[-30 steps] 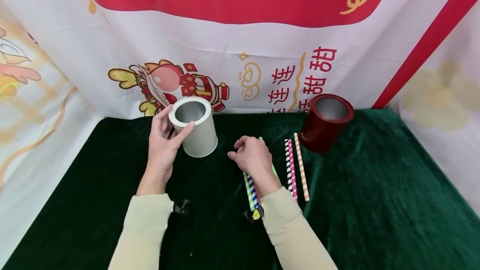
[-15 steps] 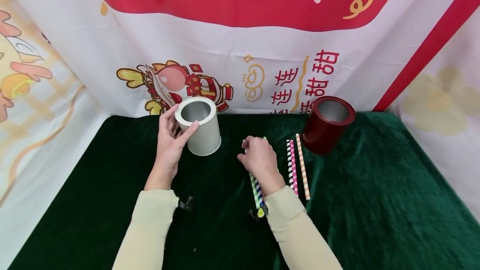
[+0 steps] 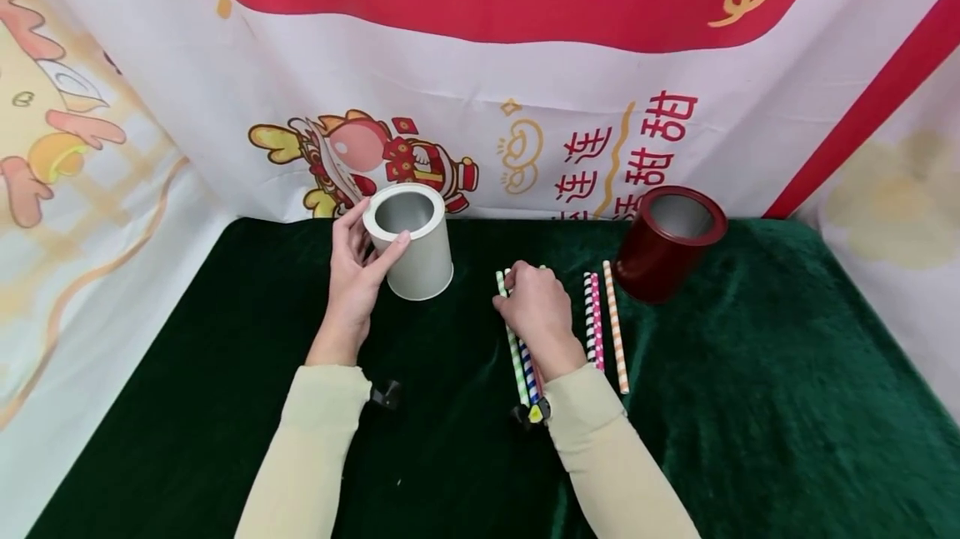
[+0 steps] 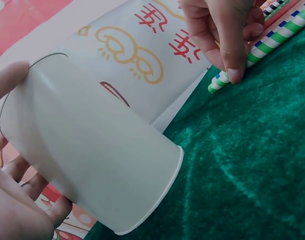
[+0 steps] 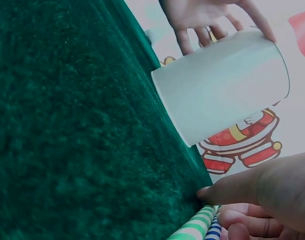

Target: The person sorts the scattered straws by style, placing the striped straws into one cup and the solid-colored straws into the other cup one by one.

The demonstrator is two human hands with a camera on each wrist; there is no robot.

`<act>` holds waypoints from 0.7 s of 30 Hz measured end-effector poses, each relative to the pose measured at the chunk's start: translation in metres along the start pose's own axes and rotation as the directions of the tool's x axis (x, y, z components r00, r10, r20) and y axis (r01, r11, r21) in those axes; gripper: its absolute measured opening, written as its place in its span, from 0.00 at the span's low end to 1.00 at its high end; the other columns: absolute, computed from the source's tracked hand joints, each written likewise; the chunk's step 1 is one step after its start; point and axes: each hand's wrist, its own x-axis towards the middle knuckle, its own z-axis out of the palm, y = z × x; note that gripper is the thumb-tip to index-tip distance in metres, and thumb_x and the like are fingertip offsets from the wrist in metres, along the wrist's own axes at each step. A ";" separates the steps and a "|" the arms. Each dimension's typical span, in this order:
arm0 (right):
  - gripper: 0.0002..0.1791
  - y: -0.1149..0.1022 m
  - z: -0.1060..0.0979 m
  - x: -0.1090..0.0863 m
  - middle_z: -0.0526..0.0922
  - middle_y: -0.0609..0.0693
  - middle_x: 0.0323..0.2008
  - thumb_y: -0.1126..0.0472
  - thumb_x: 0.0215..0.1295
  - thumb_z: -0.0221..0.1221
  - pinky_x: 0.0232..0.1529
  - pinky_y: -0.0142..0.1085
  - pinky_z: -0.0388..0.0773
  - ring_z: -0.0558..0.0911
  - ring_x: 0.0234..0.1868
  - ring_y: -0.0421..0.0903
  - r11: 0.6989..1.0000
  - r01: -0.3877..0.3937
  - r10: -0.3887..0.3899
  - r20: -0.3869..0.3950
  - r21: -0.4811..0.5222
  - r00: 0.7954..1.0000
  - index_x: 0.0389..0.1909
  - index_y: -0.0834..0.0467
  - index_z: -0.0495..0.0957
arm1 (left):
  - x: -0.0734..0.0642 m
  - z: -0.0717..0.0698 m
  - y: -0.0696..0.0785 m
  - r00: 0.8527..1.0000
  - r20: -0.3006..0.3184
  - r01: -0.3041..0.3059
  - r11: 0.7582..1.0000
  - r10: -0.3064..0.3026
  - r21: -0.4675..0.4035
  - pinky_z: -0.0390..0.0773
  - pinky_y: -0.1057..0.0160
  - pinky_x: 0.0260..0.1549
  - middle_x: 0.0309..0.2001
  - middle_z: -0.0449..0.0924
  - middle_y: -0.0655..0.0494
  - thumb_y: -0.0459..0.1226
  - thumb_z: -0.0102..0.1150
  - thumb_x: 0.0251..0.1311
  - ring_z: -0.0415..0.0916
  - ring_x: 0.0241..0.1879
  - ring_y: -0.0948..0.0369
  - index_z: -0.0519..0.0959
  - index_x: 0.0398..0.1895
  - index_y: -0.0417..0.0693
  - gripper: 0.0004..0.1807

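My left hand (image 3: 354,276) holds a white can (image 3: 423,268) near its rim, thumb on the near side and fingers round the other. The can is open-topped and upright on the green cloth; its pale wall (image 4: 97,135) fills much of the left wrist view. To its right, my right hand (image 3: 538,306) is over a group of striped paper straws. Its thumb and curled fingers lie on either side of a green-striped straw (image 5: 197,222) near the far end, pinching it. A blue-striped straw (image 3: 529,376) lies alongside, partly hidden under the hand.
Further right lie a black-striped straw (image 3: 589,314), a pink dotted straw (image 3: 597,326) and an orange-striped straw (image 3: 617,331). Behind them stands an open dark red can (image 3: 660,260). A printed curtain (image 3: 480,89) hangs at the far edge of the green cloth (image 3: 750,406).
My right hand has shifted slightly right over the straws, and its thumb now meets the green-striped straw. My left hand keeps its hold on the white can. The head view has shifted a little.
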 end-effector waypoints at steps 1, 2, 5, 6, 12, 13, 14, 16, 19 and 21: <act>0.14 0.000 -0.001 0.000 0.90 0.56 0.41 0.51 0.66 0.75 0.42 0.51 0.86 0.86 0.37 0.54 1.000 0.001 -0.001 -0.006 0.003 1.000 0.42 0.56 0.85 | 0.001 0.001 0.001 1.000 0.003 -0.001 1.000 0.001 0.005 0.54 0.42 0.83 0.83 0.63 0.63 0.47 0.73 0.69 0.59 0.80 0.58 0.60 0.81 0.66 0.43; 0.14 0.001 -0.002 0.001 0.90 0.56 0.40 0.51 0.66 0.75 0.42 0.51 0.86 0.86 0.36 0.54 1.000 0.001 -0.001 -0.012 0.005 1.000 0.41 0.56 0.85 | 0.001 0.001 0.001 1.000 0.006 0.001 1.000 -0.001 0.011 0.54 0.42 0.83 0.83 0.62 0.63 0.48 0.73 0.69 0.58 0.80 0.58 0.59 0.81 0.66 0.43; 0.14 0.001 -0.001 0.000 0.89 0.55 0.36 0.50 0.66 0.74 0.39 0.51 0.85 0.85 0.33 0.53 1.000 0.012 -0.012 -0.017 0.001 1.000 0.36 0.55 0.84 | 0.001 0.001 0.002 1.000 0.003 0.006 1.000 -0.006 0.017 0.55 0.42 0.83 0.83 0.63 0.63 0.47 0.72 0.69 0.58 0.80 0.57 0.59 0.81 0.67 0.42; 0.14 0.001 -0.001 0.000 0.89 0.54 0.34 0.50 0.67 0.74 0.37 0.50 0.84 0.85 0.33 0.53 1.000 0.017 -0.017 -0.016 -0.005 1.000 0.34 0.55 0.84 | 0.000 0.001 0.002 1.000 0.000 0.008 1.000 -0.008 0.017 0.55 0.41 0.83 0.83 0.63 0.63 0.47 0.72 0.69 0.58 0.80 0.57 0.59 0.81 0.67 0.42; 0.15 -0.001 0.001 -0.001 0.86 0.52 0.29 0.49 0.66 0.73 0.34 0.50 0.82 0.84 0.30 0.52 1.000 0.023 -0.023 -0.030 -0.022 0.999 0.29 0.53 0.82 | 0.001 -0.001 0.002 1.000 0.008 -0.020 0.999 0.020 0.026 0.55 0.41 0.83 0.82 0.63 0.62 0.47 0.72 0.70 0.59 0.80 0.58 0.59 0.81 0.66 0.42; 0.15 0.000 0.000 -0.001 0.86 0.52 0.29 0.49 0.66 0.73 0.34 0.50 0.82 0.84 0.30 0.52 1.000 0.020 -0.020 -0.031 -0.019 0.999 0.28 0.53 0.82 | 0.001 0.000 0.001 1.000 0.011 -0.022 0.999 0.022 0.029 0.56 0.41 0.83 0.82 0.63 0.63 0.47 0.72 0.70 0.59 0.81 0.58 0.59 0.81 0.66 0.42; 0.15 0.000 0.000 -0.001 0.86 0.52 0.29 0.49 0.66 0.73 0.34 0.50 0.82 0.83 0.30 0.52 1.000 0.018 -0.018 -0.030 -0.016 0.999 0.28 0.53 0.82 | 0.001 0.000 0.001 1.000 0.012 -0.023 0.999 0.022 0.031 0.56 0.41 0.83 0.82 0.63 0.63 0.47 0.72 0.70 0.59 0.81 0.59 0.59 0.81 0.66 0.42; 0.15 0.000 0.000 -0.002 0.86 0.52 0.29 0.49 0.66 0.73 0.34 0.50 0.82 0.83 0.29 0.52 1.000 0.016 -0.016 -0.023 -0.005 1.000 0.27 0.53 0.82 | 0.000 0.000 0.000 1.000 0.010 -0.020 0.999 0.019 0.033 0.56 0.41 0.83 0.82 0.63 0.63 0.47 0.72 0.70 0.59 0.81 0.60 0.59 0.81 0.66 0.42; 0.14 0.001 0.000 -0.002 0.87 0.51 0.29 0.50 0.65 0.73 0.34 0.49 0.83 0.84 0.30 0.51 1.000 0.004 -0.004 -0.012 0.027 1.000 0.27 0.52 0.83 | -0.001 -0.002 0.000 1.000 0.010 -0.014 0.999 0.014 0.037 0.55 0.41 0.83 0.82 0.63 0.64 0.47 0.72 0.70 0.59 0.81 0.61 0.59 0.81 0.66 0.42; 0.13 0.001 0.000 -0.002 0.87 0.51 0.30 0.50 0.65 0.73 0.35 0.48 0.83 0.84 0.30 0.50 0.999 -0.005 0.005 -0.010 0.052 1.000 0.27 0.52 0.84 | -0.002 -0.004 0.000 1.000 0.014 -0.011 0.999 0.011 0.039 0.55 0.41 0.83 0.83 0.62 0.64 0.47 0.72 0.70 0.58 0.82 0.61 0.59 0.81 0.67 0.42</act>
